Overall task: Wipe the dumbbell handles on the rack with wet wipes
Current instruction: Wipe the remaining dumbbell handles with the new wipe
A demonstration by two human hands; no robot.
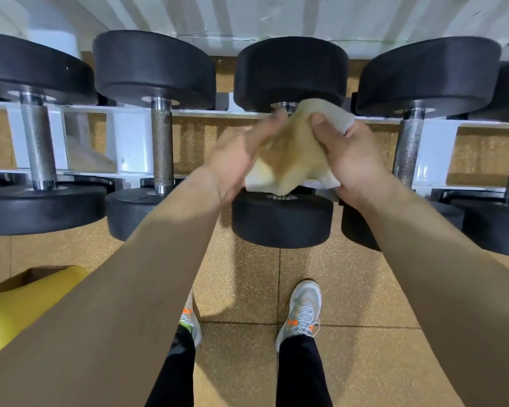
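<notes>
Several black dumbbells with metal handles lie across a white rack (130, 133). A crumpled wet wipe (291, 154), white with yellowish-brown stains, is draped over the handle of the middle dumbbell (285, 221) and hides the handle. My left hand (241, 154) grips the wipe from the left. My right hand (344, 154) grips it from the right, thumb pressed on top. The dumbbell to the left (162, 142) and the one to the right (409, 148) show bare knurled handles.
A yellow object (21, 304) sits at the lower left beside my left arm. My feet in grey shoes (301, 312) stand on tan speckled floor tiles in front of the rack. A white ribbed wall runs behind the rack.
</notes>
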